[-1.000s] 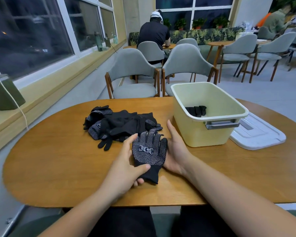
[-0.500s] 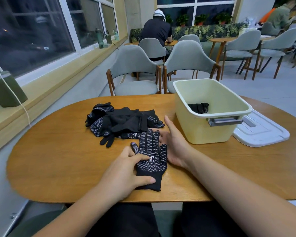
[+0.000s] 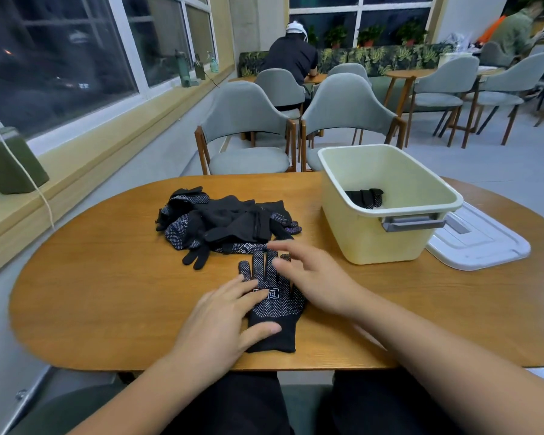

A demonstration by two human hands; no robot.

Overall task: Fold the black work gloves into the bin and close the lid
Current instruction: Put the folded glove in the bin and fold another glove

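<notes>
A black dotted work glove [image 3: 274, 304] lies flat on the wooden table [image 3: 107, 293], fingers pointing away from me. My left hand [image 3: 223, 321] rests on its palm and cuff with straight fingers. My right hand [image 3: 311, 277] lies over the glove's fingers on the right, fingers extended. A pile of black gloves [image 3: 223, 222] sits just beyond. The cream bin [image 3: 387, 237] stands to the right with one folded glove [image 3: 365, 197] inside. Its white lid [image 3: 481, 243] lies flat on the table beside the bin.
Two grey chairs [image 3: 248, 133] stand at the table's far side. A person sits with their back to me at a farther table. A window ledge with a green box [image 3: 10, 164] and a white cable runs along the left.
The glove went from held up between both hands to lying flat on the table. My left hand moved onto its palm; my right hand shifted over its fingers.
</notes>
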